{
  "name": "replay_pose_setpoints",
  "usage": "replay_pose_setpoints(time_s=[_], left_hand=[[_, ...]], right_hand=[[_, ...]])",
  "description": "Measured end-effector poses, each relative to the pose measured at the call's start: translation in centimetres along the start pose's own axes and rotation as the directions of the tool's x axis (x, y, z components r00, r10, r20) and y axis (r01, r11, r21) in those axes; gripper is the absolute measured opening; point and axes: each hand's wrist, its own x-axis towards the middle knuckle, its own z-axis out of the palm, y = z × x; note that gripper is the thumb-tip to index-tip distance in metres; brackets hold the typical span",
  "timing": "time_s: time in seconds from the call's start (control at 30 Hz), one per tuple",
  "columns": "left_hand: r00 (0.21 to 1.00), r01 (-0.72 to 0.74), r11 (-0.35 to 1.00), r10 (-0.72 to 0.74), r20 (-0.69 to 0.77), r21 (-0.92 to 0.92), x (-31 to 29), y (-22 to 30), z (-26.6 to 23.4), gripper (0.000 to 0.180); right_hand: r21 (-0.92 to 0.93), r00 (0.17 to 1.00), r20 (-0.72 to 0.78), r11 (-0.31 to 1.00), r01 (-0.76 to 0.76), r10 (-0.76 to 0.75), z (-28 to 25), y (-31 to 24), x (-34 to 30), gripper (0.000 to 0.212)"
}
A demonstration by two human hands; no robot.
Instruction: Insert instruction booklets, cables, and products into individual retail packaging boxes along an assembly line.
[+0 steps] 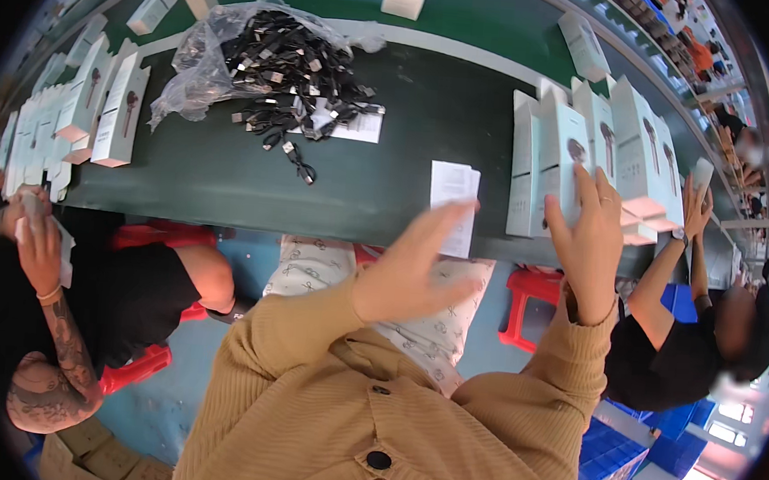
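Note:
My right hand reaches to a row of slim white boxes at the table's right. Its spread fingers lie before a white box with a dark device pictured on it; whether they press on it I cannot tell. My left hand, a little blurred, is held open with nothing in it, over the table's front edge. Just beyond its fingertips lies a folded white leaflet with small print.
Black USB cables are heaped on a clear plastic bag at the table's far left. More white boxes stand at the left. Co-workers sit on both sides, their hands busy. Red stools stand below the green table.

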Motion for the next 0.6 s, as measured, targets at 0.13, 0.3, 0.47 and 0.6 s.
replay_pose_setpoints(time_s=[0.13, 0.3, 0.47, 0.6], left_hand=[[0.987, -0.159, 0.829, 0.122, 0.104, 0.536, -1.3, -0.3, 0.3, 0.064], [0.797, -0.036, 0.638, 0.483, -0.363, 0.769, -2.3, 2.1, -11.0, 0.047], [0.455, 0.768, 0.006, 0.699, -0.552, 0.640, -7.2, 1.7, -31.3, 0.071], [0.495, 0.855, -0.013, 0.321, -0.807, 0.519, -8.2, 1.0, -38.4, 0.084]], right_hand=[[-0.262, 0.974, -0.092, 0.949, 0.176, -0.207, 0.3, -2.3, 1.4, 0.047], [0.200, 0.857, 0.061, 0.848, 0.491, -0.511, 1.7, -7.4, -3.1, 0.054], [0.231, 0.811, 0.334, 0.876, 0.423, -0.480, 7.2, -5.7, -6.3, 0.066], [0.388, 0.797, 0.261, 0.815, 0.430, -0.545, 6.9, -3.4, -6.1, 0.035]])
